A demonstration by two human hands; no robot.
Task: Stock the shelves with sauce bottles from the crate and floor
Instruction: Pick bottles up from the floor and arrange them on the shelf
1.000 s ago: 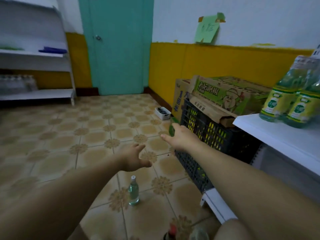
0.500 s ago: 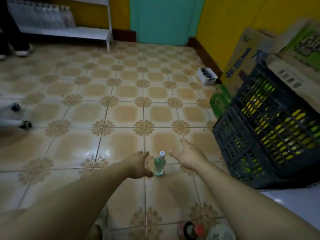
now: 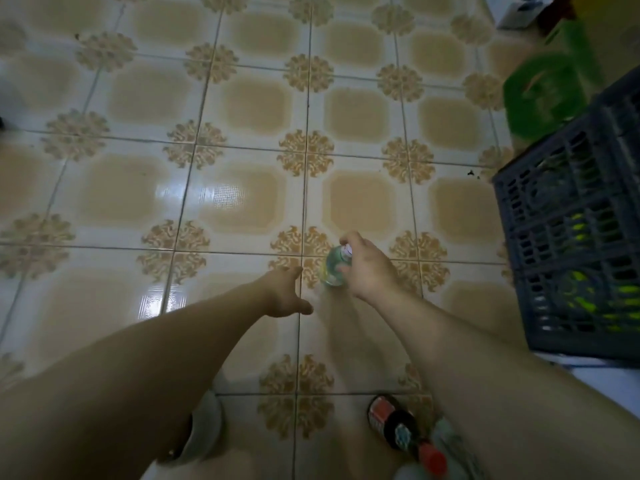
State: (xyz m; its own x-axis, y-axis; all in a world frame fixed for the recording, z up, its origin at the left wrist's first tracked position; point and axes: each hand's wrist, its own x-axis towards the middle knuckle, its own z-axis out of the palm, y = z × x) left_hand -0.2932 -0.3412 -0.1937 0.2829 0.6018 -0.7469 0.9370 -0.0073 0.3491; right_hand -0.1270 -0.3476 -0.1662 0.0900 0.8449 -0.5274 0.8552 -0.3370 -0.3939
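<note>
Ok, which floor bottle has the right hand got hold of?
The pale green clear bottle with the white cap, which the right hand grips. The dark red-capped bottle nearer the person is untouched.

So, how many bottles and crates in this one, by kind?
Bottles: 2, clear bottle in right hand, dark bottle lying on floor; blurred pale shape beside it not counted.
Crates: 1, the crate.
Total: 3
</note>
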